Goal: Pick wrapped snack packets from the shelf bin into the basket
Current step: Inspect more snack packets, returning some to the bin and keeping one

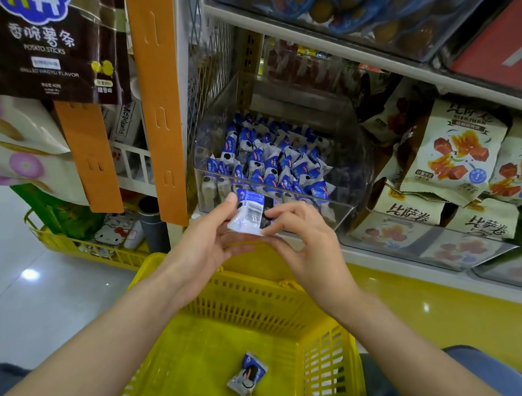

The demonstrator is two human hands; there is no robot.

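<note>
Above the far rim of the yellow basket (331,335), just in front of the clear shelf bin (354,160), a single wrapped snack packet (251,211) is held between both hands, clear of bin and basket alike.

Head view: the left hand (210,240) cradles the packet from below, with its thumb pressed on the upper left corner. The right hand (300,232) has curled fingertips pinching the packet's right edge. Neither hand is spread wide; both are closed lightly on the wrapper.

The packet looks very light. Its thin, glossy film would probably crinkle and slide under a loose touch, and the biscuit inside is likely brittle. A gentle pinch on the flat crimped seam or across the two side edges seems the safest hold, rather than a squeeze on the middle.

Its long axis runs roughly near to far, tilted a little to the right. The blue end points far, toward the bin, and the pale crimped end points near. The barcode side faces up.

A heap of matching packets (270,162) fills the bin. One more packet (247,375) lies flat on the basket floor, its blue end pointing far and to the right.
</note>
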